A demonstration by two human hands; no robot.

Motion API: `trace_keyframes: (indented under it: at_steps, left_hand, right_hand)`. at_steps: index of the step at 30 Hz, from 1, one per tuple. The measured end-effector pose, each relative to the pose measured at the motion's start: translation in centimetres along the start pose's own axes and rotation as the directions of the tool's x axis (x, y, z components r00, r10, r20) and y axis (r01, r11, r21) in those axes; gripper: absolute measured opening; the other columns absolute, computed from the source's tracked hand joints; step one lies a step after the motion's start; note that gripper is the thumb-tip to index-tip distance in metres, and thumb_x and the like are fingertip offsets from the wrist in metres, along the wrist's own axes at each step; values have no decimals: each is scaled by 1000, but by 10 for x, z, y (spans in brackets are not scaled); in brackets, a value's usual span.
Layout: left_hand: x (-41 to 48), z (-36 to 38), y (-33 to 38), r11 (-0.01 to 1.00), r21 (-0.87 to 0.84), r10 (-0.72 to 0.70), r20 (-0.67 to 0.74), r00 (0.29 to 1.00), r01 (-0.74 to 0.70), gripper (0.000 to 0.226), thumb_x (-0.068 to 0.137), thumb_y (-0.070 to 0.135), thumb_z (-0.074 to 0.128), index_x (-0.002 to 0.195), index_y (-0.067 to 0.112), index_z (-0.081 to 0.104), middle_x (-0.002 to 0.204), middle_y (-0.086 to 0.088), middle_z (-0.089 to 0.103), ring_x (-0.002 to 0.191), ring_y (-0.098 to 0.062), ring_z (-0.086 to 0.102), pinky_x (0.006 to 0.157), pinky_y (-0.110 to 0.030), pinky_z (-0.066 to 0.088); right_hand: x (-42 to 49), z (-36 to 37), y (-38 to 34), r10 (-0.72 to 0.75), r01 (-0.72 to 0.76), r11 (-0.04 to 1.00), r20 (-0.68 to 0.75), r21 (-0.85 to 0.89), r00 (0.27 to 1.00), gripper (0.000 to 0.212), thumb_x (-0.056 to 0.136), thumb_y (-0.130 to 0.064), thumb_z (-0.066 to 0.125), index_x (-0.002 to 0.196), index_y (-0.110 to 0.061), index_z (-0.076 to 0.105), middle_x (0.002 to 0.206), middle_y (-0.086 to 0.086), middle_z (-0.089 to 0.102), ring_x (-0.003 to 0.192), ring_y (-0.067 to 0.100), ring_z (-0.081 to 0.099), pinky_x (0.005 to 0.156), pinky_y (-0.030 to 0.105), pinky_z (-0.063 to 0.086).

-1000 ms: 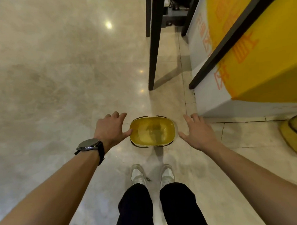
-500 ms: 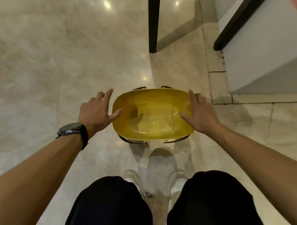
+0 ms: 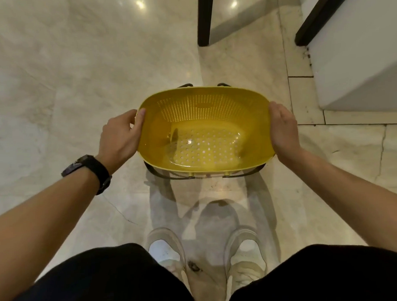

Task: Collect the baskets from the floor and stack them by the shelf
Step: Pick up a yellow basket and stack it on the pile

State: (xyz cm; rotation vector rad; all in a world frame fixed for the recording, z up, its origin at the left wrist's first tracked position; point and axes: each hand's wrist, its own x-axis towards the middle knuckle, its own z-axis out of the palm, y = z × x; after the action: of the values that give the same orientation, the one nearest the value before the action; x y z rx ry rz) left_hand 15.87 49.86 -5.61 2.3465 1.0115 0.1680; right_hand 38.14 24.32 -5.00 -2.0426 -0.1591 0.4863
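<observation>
A yellow perforated plastic basket (image 3: 203,118) with black folded-down handles sits in front of me, its open top facing up. My left hand (image 3: 122,136), with a black watch on the wrist, grips the basket's left rim, thumb over the edge. My right hand (image 3: 283,128) clasps the right rim. Whether the basket rests on the marble floor or is slightly raised, I cannot tell. The basket is empty.
A black table leg (image 3: 203,18) stands on the floor beyond the basket. Another slanted black leg (image 3: 318,10) and a white display block (image 3: 359,59) are at the upper right. My knees and white shoes (image 3: 165,249) are below the basket.
I have bent lower, so the basket looks larger. Both hands went from spread beside the basket to closed on its left and right rims.
</observation>
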Motion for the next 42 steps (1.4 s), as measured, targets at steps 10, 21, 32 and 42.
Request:
trace_keyframes:
  at_steps: [10, 21, 32, 42]
  left_hand:
    - [-6, 23, 10, 921, -232, -336, -70, 939, 313, 63, 99, 65, 30, 54, 22, 35, 51, 4, 40, 48, -18, 37, 52, -30, 26]
    - [-1, 22, 17, 887, -310, -380, -70, 922, 342, 65, 96, 67, 32, 52, 21, 36, 47, 8, 38, 48, -19, 36, 55, -32, 28]
    - [-11, -127, 127, 910, -279, -322, -8, 947, 307, 78, 95, 71, 32, 77, 4, 67, 72, -14, 67, 64, -32, 61, 60, -39, 46]
    - [-14, -360, 333, 945, -259, -168, 142, 975, 200, 56, 96, 71, 34, 63, 32, 58, 68, 10, 62, 65, -18, 62, 70, -44, 57]
  right_hand:
    - [-12, 3, -4, 205, -201, 956, 5, 215, 979, 36, 104, -35, 39, 76, -24, 58, 75, -5, 54, 67, 8, 50, 62, 26, 41]
    - [-15, 4, -5, 215, -207, 958, -18, 198, 976, 35, 105, -34, 36, 79, -25, 58, 79, -3, 55, 72, 11, 52, 65, 28, 42]
    - [-68, -80, -143, 300, -278, 938, -81, 206, 950, 35, 100, -31, 38, 73, -25, 60, 78, -4, 61, 72, 13, 54, 65, 30, 44]
    - [-160, -244, -388, 374, -296, 896, -204, 331, 905, 33, 102, -30, 41, 86, -17, 67, 90, 9, 67, 85, 24, 62, 76, 35, 50]
